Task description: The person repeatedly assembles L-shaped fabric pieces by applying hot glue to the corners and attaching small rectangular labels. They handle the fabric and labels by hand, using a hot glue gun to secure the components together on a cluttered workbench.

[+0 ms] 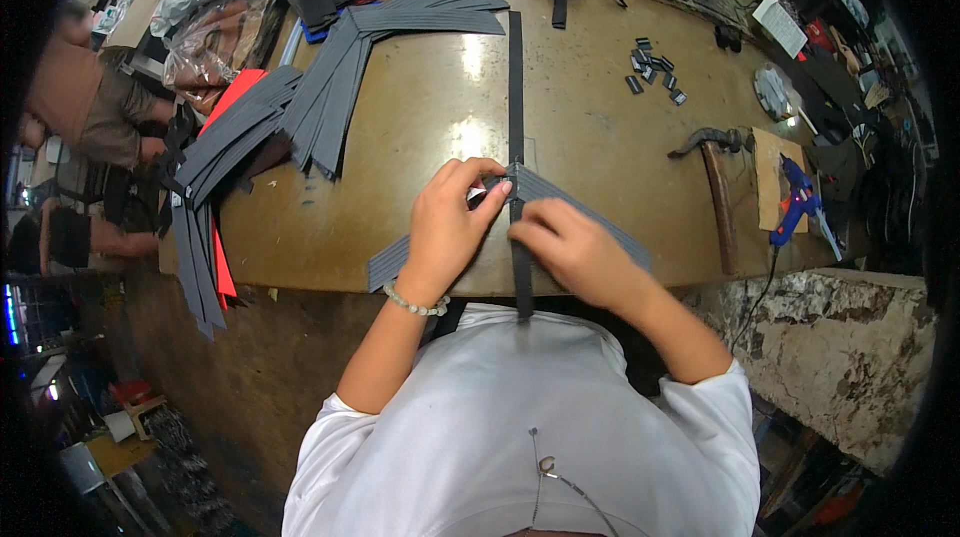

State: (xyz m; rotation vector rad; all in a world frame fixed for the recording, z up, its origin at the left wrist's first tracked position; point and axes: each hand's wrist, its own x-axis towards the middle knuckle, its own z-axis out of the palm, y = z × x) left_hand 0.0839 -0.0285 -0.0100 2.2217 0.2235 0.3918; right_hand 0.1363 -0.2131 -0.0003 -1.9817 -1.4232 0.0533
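A long black strap (516,87) lies upright down the table, its near end hanging over the edge against my white shirt. It crosses a bundle of grey strips (585,205) that bends at its middle and spreads to both sides beneath my hands. With thumb and fingers, my left hand (450,217) pinches the bundle where the strap crosses it; a small dark and white bit shows inside the grip. My right hand (575,249), slightly blurred, has its fingers curled together on the strap just below the crossing. Its fingertips are partly hidden.
More grey strips (335,87) lie fanned at the left, over red ones (235,97). Small black pieces (652,65) are scattered at the far right. Nearer are a hammer (718,197) and a blue glue gun (793,199) on cardboard. Another person (90,102) sits at the left edge.
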